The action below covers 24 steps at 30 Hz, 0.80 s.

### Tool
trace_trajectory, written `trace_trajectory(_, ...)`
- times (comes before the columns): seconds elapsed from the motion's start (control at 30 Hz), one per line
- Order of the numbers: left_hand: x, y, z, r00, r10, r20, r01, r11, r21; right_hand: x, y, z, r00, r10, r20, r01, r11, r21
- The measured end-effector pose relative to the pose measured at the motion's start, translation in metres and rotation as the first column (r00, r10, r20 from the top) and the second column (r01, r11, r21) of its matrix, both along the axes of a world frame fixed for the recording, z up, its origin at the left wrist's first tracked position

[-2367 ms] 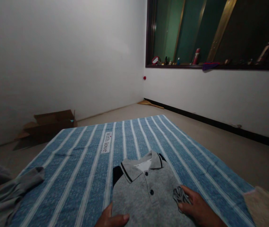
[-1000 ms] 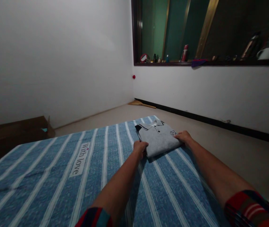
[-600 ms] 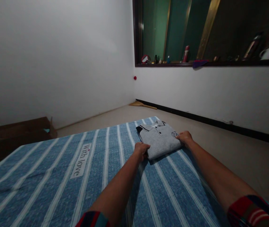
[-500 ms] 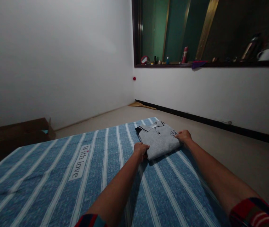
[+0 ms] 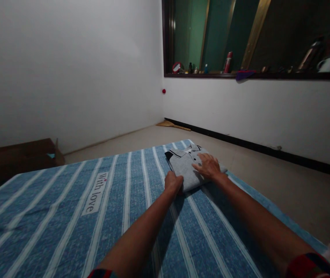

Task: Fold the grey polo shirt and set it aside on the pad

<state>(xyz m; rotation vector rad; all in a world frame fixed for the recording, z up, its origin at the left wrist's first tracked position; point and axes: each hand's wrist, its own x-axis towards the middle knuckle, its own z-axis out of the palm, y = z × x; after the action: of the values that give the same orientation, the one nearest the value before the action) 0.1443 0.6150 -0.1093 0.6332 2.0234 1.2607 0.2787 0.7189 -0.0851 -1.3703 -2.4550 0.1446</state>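
A grey polo shirt point(image 5: 186, 170) with dark trim on its collar and a few buttons lies folded on a blue cloth with white stripes point(image 5: 115, 208). At its near left edge, my left hand point(image 5: 173, 182) pinches the fabric between thumb and curled fingers. Over the front of the shirt, my right hand point(image 5: 208, 166) rests with its fingers spread, covering part of the chest and the printed motif there. Both forearms reach forward from plaid sleeves.
A cardboard box point(image 5: 22, 152) stands on the floor at the left. Against the far wall lies a straw broom point(image 5: 172, 124). On the window ledge are a red bottle point(image 5: 228, 62), a white mug point(image 5: 329, 65) and small items. The cloth carries a "With love" patch point(image 5: 95, 193).
My right hand has let go of the shirt's right edge and moved left onto its front, fingers now spread. My left hand still grips the left edge. The view has tilted slightly.
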Motion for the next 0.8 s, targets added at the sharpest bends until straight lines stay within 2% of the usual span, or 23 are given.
trace_trajectory(0.1,0.004,-0.005,0.001,0.999,-0.041,-0.005,0.041,0.998,-0.038,-0.016,-0.019,-0.014,0.994,0.102,0.039,-0.101,0.995,-0.024)
trace_trajectory(0.23,0.007,-0.013,0.0,0.993,-0.119,0.002,0.119,0.988,-0.094,-0.02,-0.028,-0.028,0.992,0.105,0.066,-0.103,0.994,-0.042)
trace_trajectory(0.37,0.007,-0.019,-0.002,0.985,-0.172,-0.002,0.17,0.979,-0.115,-0.019,-0.028,-0.028,0.992,0.106,0.075,-0.104,0.994,-0.035)
trace_trajectory(0.63,0.011,-0.034,-0.003,0.968,-0.245,0.044,0.247,0.968,-0.051,-0.02,-0.032,-0.029,0.994,0.083,0.072,-0.084,0.996,0.007)
trace_trajectory(0.8,0.018,-0.058,-0.003,0.947,-0.319,0.024,0.318,0.947,0.031,-0.023,-0.049,-0.026,0.998,0.027,0.053,-0.03,0.998,0.058)
